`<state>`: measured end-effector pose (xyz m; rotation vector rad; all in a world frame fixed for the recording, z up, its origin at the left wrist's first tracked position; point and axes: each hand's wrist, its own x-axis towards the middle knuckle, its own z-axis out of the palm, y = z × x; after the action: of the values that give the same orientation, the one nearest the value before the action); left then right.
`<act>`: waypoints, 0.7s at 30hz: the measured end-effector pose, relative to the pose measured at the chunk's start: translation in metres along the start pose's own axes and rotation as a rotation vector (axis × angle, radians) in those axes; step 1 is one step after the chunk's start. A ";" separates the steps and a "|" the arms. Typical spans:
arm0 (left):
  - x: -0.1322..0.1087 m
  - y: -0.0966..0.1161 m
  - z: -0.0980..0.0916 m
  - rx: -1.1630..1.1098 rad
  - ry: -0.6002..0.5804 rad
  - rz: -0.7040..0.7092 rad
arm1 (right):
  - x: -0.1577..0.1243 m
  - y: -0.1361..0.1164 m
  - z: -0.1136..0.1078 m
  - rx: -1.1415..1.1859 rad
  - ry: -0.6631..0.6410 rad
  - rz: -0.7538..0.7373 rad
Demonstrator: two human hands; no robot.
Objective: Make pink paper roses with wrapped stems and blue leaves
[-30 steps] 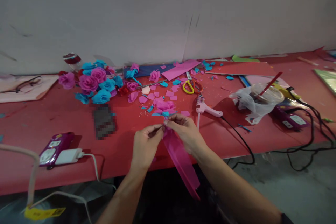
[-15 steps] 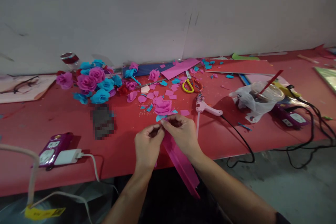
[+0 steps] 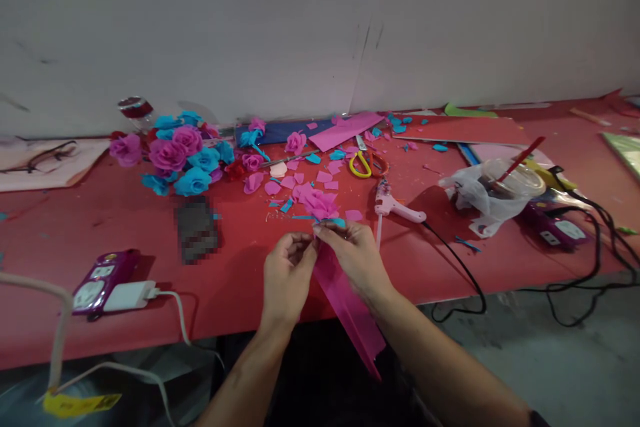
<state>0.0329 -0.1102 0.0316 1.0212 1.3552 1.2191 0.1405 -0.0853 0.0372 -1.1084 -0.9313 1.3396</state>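
Your left hand (image 3: 286, 275) and right hand (image 3: 359, 257) pinch the top of a long magenta paper strip (image 3: 349, 305) over the flat red table (image 3: 240, 287); ruffled pink paper flower (image 3: 321, 203) just beyond looks formed, strip's hanging tail apparently unused.

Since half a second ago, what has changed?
The pink flower ahead of the right hand appears turned: blue paper, mostly at its left then, now shows mainly at its right. The left hand and right hand still pinch the pink strip near its top; scissors and glue gun stay put.
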 end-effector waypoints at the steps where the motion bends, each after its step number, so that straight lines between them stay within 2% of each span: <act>1: 0.000 0.000 0.000 -0.012 -0.015 -0.009 | 0.000 0.000 0.000 0.014 -0.001 0.011; 13: 0.002 0.002 -0.006 -0.164 -0.137 -0.128 | 0.002 -0.002 -0.003 0.201 -0.017 0.241; 21: 0.004 0.005 -0.008 -0.205 -0.114 -0.115 | 0.004 -0.003 -0.001 0.198 -0.046 0.187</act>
<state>0.0241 -0.1066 0.0359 0.8439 1.1589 1.1686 0.1425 -0.0815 0.0397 -1.0344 -0.7232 1.5796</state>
